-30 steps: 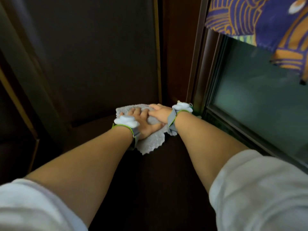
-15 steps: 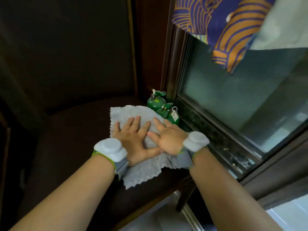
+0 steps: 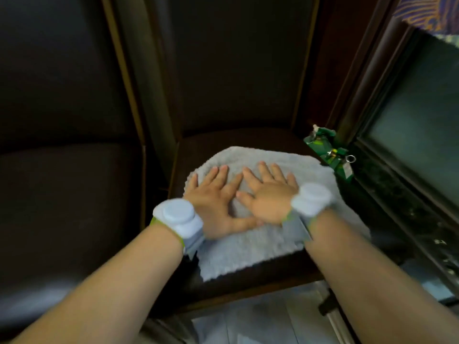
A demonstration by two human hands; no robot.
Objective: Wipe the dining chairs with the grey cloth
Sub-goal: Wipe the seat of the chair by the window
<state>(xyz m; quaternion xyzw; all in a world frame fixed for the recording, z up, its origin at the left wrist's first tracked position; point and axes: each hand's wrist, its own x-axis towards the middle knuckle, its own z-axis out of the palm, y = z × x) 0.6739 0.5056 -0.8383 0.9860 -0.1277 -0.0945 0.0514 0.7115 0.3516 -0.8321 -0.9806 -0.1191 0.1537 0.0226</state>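
Observation:
The grey cloth (image 3: 250,247) lies spread flat on the dark seat of a dining chair (image 3: 238,286) in the middle of the view. My left hand (image 3: 216,199) and my right hand (image 3: 267,192) press down on it side by side, palms flat and fingers straight and spread. The left thumb reaches under the right palm. Both wrists carry white round bands. The chair's dark backrest (image 3: 238,65) rises behind the cloth.
A second dark chair (image 3: 67,194) stands close on the left. A green bottle (image 3: 327,150) sits at the right beside a dark-framed glass door (image 3: 419,125). Patterned blue and orange fabric (image 3: 427,13) hangs at the top right. Pale floor (image 3: 260,324) shows below the seat.
Both hands have drawn the cloth back from the rear of the seat toward its front edge. The view has swung left, so the chair sits centred now.

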